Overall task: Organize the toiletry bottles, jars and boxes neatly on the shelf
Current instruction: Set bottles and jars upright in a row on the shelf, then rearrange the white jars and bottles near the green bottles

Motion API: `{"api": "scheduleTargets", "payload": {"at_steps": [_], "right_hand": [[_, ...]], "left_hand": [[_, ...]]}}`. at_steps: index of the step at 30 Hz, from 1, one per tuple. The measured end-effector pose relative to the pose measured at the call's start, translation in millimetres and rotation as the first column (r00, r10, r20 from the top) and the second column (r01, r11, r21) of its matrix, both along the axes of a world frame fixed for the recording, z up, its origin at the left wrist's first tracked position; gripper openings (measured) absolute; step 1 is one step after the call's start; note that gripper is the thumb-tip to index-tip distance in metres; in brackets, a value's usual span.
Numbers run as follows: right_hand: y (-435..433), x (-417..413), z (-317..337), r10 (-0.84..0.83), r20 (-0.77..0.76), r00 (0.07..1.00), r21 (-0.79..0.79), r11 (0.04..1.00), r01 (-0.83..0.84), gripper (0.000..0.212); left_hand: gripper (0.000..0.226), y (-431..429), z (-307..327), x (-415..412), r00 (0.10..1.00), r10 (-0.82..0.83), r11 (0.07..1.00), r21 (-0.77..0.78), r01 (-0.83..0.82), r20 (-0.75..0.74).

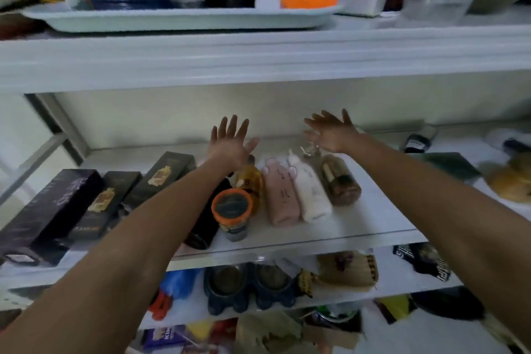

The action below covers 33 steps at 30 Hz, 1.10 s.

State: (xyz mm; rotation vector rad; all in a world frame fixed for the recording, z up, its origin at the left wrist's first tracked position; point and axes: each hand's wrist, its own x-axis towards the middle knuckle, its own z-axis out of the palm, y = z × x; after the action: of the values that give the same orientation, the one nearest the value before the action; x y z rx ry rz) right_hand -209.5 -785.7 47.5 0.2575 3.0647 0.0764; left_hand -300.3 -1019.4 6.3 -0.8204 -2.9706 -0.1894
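Shelf (359, 218): a white board is carrying the boxes and bottles in a row.
Dark boxes (54, 204): three are lying side by side at the shelf's left end, well left of both grips.
Black bottle (207, 224): it is lying on its side, partly hidden under the left forearm.
Orange-rimmed jar (232, 208): it is showing its round end to the camera, just beside the black bottle and nearer the camera than the left wrist.
Left-hand grip (230, 146): it is hovering wide open, fingers straight and spread, holding nothing, above the far end of the amber bottle.
Amber bottle (250, 184): it is lying just right of the jar, its far end running under the left wrist.
Pink bottle (280, 195): it is lying lengthwise, between the two grips and nearer the camera.
White bottle (311, 194): it is lying against the pink bottle's right side.
Brown bottle (340, 181): it is lying right of the white bottle, close under the right wrist.
Right-hand grip (333, 132): it is hovering open, fingers spread, holding nothing, over the back of the shelf beyond the brown bottle.
Small dark bottle (419, 139): it is lying at the back, well right of the right-hand grip.
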Motion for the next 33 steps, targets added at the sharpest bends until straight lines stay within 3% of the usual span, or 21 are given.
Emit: {"api": "scheduleTargets", "payload": {"at_steps": [11,17,23,29,33], "right_hand": [[168.8,154.5,10.0,-0.199,-0.069,0.978,0.021,0.979,0.201,0.058],[237.1,228.0,3.4,-0.301,-0.137,0.944,-0.030,0.954,0.300,0.056],[291.5,285.9,-9.0,-0.385,-0.161,0.909,0.020,0.919,0.393,0.057],[353.1,341.5,-11.0,-0.483,-0.218,0.848,-0.010,0.870,0.493,0.056],[413.9,367.4,-3.9,-0.528,-0.225,0.819,0.027,0.837,0.547,0.054]], "left_hand": [[0.065,209.5,12.1,123.4,0.962,-0.261,0.965,-0.020,0.261,-0.079],[0.067,296.3,12.6,173.1,0.915,-0.394,0.919,-0.037,0.392,-0.081],[0.068,376.2,12.0,213.6,0.865,-0.494,0.869,-0.071,0.489,-0.089],[0.069,471.0,21.6,250.5,0.815,-0.577,0.813,0.047,0.580,-0.058],[0.068,536.4,37.9,253.5,0.777,-0.617,0.778,0.050,0.626,-0.127]]}}
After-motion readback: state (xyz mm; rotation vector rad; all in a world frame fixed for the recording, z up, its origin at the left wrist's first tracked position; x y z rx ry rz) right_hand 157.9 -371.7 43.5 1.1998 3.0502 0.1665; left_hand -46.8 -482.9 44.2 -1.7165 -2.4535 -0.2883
